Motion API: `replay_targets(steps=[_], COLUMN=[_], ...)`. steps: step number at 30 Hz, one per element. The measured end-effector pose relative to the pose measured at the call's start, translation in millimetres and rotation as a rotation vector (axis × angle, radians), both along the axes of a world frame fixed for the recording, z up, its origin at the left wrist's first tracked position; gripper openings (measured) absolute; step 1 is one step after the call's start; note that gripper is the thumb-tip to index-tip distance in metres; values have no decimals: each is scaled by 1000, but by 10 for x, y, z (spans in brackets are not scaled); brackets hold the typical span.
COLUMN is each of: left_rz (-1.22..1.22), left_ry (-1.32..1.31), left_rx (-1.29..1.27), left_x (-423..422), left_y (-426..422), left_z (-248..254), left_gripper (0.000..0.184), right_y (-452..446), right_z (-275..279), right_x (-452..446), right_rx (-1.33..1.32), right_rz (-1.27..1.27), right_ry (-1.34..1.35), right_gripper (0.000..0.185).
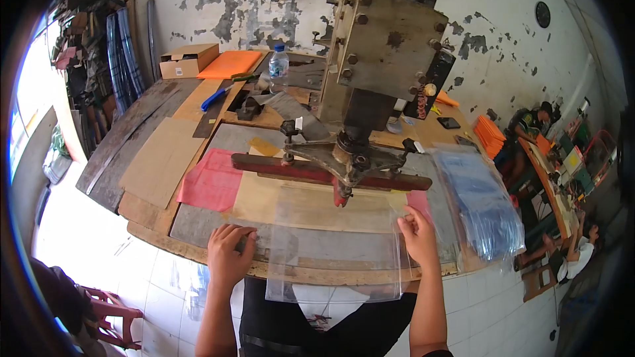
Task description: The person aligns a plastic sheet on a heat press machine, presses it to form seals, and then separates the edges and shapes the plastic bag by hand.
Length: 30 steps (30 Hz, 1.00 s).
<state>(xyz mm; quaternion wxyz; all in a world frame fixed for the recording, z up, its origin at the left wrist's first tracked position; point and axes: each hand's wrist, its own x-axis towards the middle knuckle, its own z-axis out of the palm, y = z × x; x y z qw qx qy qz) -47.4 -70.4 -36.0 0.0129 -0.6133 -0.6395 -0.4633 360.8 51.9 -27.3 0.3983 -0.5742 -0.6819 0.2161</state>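
A clear plastic sheet (331, 258) lies over the front edge of the press bed and hangs down in front of it. At its right edge is my right hand (419, 233), thumb and fingers pinched on the plastic. My left hand (231, 250) rests at the table's front edge, left of the sheet, with its fingers curled; anything inside them is hidden. Above the bed stands a metal press (357, 158) with a long red bar. Under the bar lie a yellowish sheet (254, 201) and a pink sheet (210, 182).
Blue plastic sleeves (479, 201) are stacked at the right. Behind stand a water bottle (278, 69), a cardboard box (189, 63), orange sheets (230, 65) and a blue-handled tool (213, 99). Two people (529, 122) sit at the far right near another bench (549, 175).
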Motion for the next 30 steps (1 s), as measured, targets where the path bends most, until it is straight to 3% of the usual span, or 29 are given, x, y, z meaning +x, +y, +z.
replay_targets(steps=[11, 13, 20, 26, 28, 30], left_rz=[2, -4, 5, -41, -196, -273], left_ry=[0, -21, -67, 111, 203, 159], left_rx=[-16, -18, -64, -137, -141, -149], left_x=[12, 2, 27, 125, 85, 130], left_y=[17, 30, 11, -17, 4, 30], left_z=[2, -37, 16, 174, 121, 166], left_gripper=[7, 8, 11, 30, 42, 39], right_y=[-69, -99, -545, -882, -889, -875], right_z=[-109, -128, -63, -281, -346, -342], right_x=[-82, -52, -23, 122, 164, 179], right_rx=[96, 27, 10, 67, 78, 94], right_rz=[40, 70, 140, 131, 129, 138], right_ry=[328, 504, 544, 622, 644, 663], right_gripper=[33, 33, 42, 48, 48, 48])
